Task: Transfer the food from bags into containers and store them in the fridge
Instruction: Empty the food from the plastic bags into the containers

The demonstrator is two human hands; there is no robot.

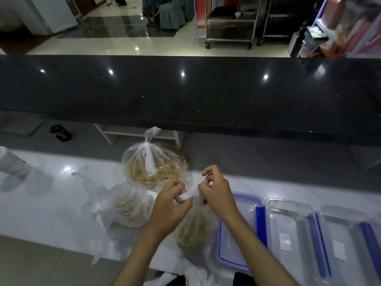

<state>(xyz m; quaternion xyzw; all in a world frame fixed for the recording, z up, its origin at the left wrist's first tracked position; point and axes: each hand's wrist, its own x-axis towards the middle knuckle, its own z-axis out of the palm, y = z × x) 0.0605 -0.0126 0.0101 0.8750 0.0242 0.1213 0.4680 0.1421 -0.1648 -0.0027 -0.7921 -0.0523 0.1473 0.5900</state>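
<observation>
Three clear plastic bags of pale noodles lie on the white counter (41, 207). The near bag (193, 230) sits right in front of me; my left hand (171, 205) and my right hand (216, 190) both pinch its twisted white knot between them. A second bag (127, 207) lies to the left, its top loose. The far bag (152, 164) stands tied with an upright knot. To the right stand clear containers with blue clips: the nearest (239, 230) beside my right forearm, then two more (288, 230) (340, 244).
A raised black stone ledge (185, 89) runs across behind the counter. A white object (12, 162) sits at the far left edge of the counter. Beyond the ledge are a glossy tiled floor and metal trolleys (231, 21).
</observation>
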